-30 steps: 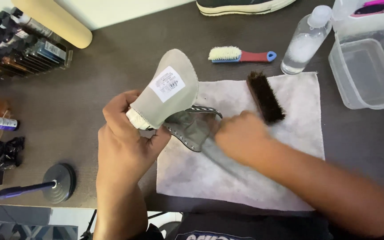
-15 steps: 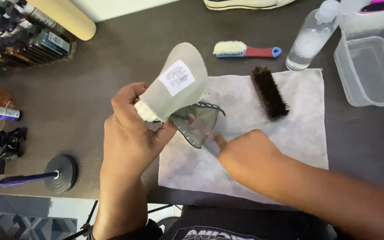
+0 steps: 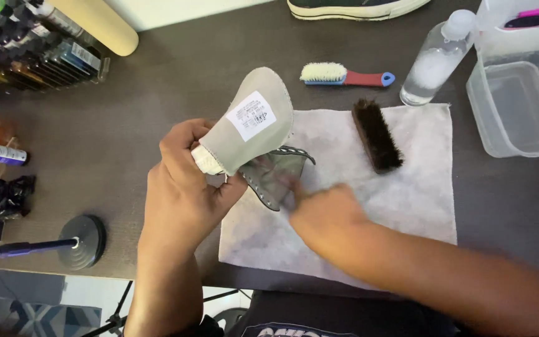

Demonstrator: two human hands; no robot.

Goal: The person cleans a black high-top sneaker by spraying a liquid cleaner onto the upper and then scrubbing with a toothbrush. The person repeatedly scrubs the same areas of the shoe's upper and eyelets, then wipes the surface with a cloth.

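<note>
My left hand (image 3: 182, 187) grips a grey canvas shoe (image 3: 251, 125) by its white toe end and holds it tilted up above a white cloth (image 3: 407, 187). The long tongue points away from me and carries a white label. My right hand (image 3: 322, 212), blurred by motion, has its fingertips at the shoe's eyelet flap (image 3: 276, 171). I cannot tell whether it pinches the flap or only touches it. A dark-bristled brush (image 3: 377, 135) lies on the cloth, right of the shoe.
A white-bristled brush with a red handle (image 3: 344, 75) and a clear bottle (image 3: 428, 62) lie beyond the cloth. A clear plastic tub (image 3: 519, 106) stands at right and a dark sneaker (image 3: 357, 7) at the far edge. Small bottles (image 3: 32, 56) line the left, with a round stand base (image 3: 82, 242) at front left.
My right hand has left the dark brush lying on the cloth and moved left to the shoe's eyelet flap. My left hand keeps the shoe raised.
</note>
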